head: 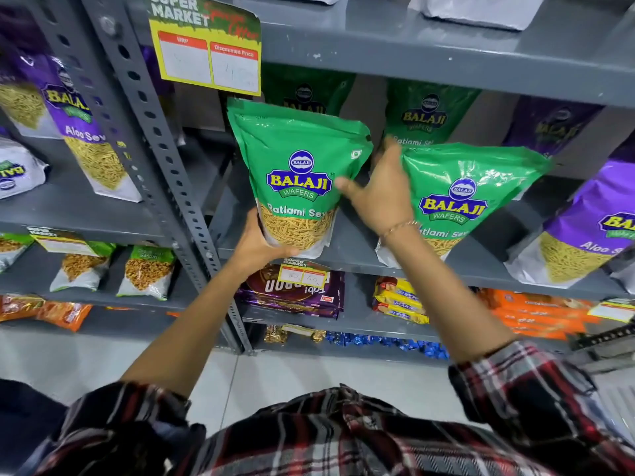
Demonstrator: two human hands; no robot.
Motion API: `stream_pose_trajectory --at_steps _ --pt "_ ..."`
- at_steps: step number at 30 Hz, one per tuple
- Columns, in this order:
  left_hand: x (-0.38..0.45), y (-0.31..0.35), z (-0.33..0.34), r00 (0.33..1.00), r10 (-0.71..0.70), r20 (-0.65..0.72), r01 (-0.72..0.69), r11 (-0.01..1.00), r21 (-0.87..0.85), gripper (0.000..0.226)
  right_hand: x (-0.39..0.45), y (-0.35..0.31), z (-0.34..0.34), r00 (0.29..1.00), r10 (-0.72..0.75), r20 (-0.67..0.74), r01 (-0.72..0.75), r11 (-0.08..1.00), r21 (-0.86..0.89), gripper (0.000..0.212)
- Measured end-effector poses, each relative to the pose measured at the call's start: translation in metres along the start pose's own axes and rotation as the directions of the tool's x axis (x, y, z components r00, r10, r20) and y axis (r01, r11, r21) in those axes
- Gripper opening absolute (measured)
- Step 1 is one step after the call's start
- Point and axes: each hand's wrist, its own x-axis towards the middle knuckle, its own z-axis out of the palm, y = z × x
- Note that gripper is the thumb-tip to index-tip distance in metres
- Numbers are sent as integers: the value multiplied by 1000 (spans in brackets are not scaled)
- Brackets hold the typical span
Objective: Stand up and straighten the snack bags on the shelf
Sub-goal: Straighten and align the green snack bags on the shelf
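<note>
A green Ratlami Sev bag (pixel 295 159) stands upright at the front of the grey shelf (pixel 357 259). My left hand (pixel 261 245) grips its lower left corner from below. My right hand (pixel 381 190) is between this bag and a second green bag (pixel 470 190) to its right, fingers spread, thumb touching the first bag's right edge and fingers against the second bag's left side. The second bag leans to the right. Two more green bags (pixel 426 115) stand behind in the shadow. A purple Aloo Sev bag (pixel 584 231) leans at the far right.
A yellow price sign (pixel 209 49) hangs from the shelf above. A perforated grey upright (pixel 154 139) divides the bays; purple bags (pixel 86 132) stand in the left bay. Biscuit packs (pixel 295 293) and orange packets (pixel 536 314) lie on lower shelves.
</note>
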Motion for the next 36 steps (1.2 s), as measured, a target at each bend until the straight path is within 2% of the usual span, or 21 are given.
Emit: stream_pose_trajectory --at_steps 1,2,4,6,12,16,18,19,20,21,22,23,24,25,26,28,31,32,34,36 --pt "-1 1 3 1000 1 3 -1 999 -32 107 4 -13 -11 989 -107 -98 95 988 -121 75" --pt "-1 -1 7 1000 19 -13 -19 999 -44 108 7 -23 -18 971 -202 -125 160 945 -284 61" --pt "-2 -2 10 998 32 -52 -32 999 4 105 13 -38 -20 956 -286 -61 208 812 -546 35" --pt "0 -3 8 996 30 -80 -24 997 70 101 17 -46 -19 952 -305 3 233 722 -652 24" --pt "3 -8 7 995 49 -90 -38 992 123 100 30 -55 -30 961 -278 2 211 727 -654 29" --pt "3 -14 5 997 74 -35 -69 990 122 109 27 -54 -31 937 -333 108 321 695 -643 33" --pt "-2 -21 6 993 61 -105 -54 996 68 118 25 -49 -44 921 -354 161 378 717 -586 46" --pt "-11 -23 9 978 41 -207 -30 998 56 114 23 -44 -53 912 -374 170 403 735 -545 51" --pt "-21 -27 15 944 47 -326 -33 998 50 99 19 -37 -63 900 -403 164 427 748 -508 51" --pt "-34 -24 24 906 63 -418 -48 998 47 76 15 -29 -75 890 -431 147 445 755 -482 48" --pt "-45 -23 37 887 102 -451 -97 995 34 52 11 -18 -88 884 -449 126 453 761 -465 45" --pt "-58 -12 51 907 154 -392 -150 988 41 31 7 -8 -101 885 -454 109 450 767 -458 41" --pt "-63 -6 66 938 227 -262 -214 974 79 17 5 3 -112 894 -437 97 430 778 -458 39" --pt "-67 6 83 948 302 -98 -286 946 154 19 6 12 -123 905 -416 89 407 787 -464 38" --pt "-64 13 101 925 376 47 -378 902 207 26 7 21 -133 913 -399 83 388 790 -476 38" --pt "-50 35 133 897 396 197 -425 895 132 35 13 33 -147 926 -370 77 354 780 -516 39" --pt "-24 62 164 942 211 262 -207 977 -43 105 19 41 -154 940 -329 91 320 755 -573 44" --pt "-16 67 171 949 148 279 -142 989 -42 118 21 42 -153 943 -320 94 313 751 -581 46" --pt "-5 74 181 947 91 309 -88 996 -25 122 23 47 -149 939 -325 111 325 738 -591 47" --pt "-1 77 189 950 73 304 -77 997 1 109 26 55 -145 930 -341 137 349 704 -618 40"
